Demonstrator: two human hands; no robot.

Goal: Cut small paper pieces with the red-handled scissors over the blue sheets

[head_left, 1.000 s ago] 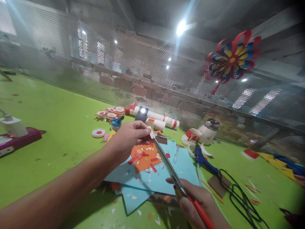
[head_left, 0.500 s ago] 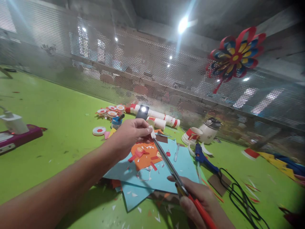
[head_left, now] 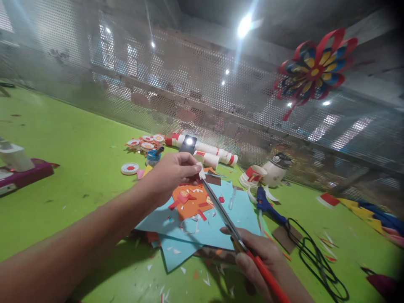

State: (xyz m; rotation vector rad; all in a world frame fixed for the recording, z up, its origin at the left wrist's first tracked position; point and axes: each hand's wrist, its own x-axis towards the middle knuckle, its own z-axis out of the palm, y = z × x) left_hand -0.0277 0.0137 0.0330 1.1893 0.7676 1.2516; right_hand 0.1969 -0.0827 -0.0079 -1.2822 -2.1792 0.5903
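Scrap: a small white paper scrap (head_left: 200,170) is being held up above the table, right at the tip of the blades.
Left hand: the left hand (head_left: 172,172) is being closed on the scrap, which is pinched between thumb and fingertips.
Scissors: the steel-bladed scissors with red handles (head_left: 221,210) are being pointed away towards the scrap. Whether the tip is touching it cannot be told.
Right hand: the right hand (head_left: 261,261) is being curled tight round the handles.
Doing it well: judging by how little paper shows, the fingertips are probably best kept back from the blades. The scrap is likely best fed in slowly, with short snips.
Counted beneath: one orange paper sheet (head_left: 189,206) is lying on at least two light blue paper sheets (head_left: 243,214).
Counted around: one blue glue gun (head_left: 265,205) and four round red-and-white paper discs (head_left: 129,168) are lying on the green table (head_left: 78,168).
Counted above: one red, blue and yellow paper pinwheel (head_left: 315,69) is hanging.
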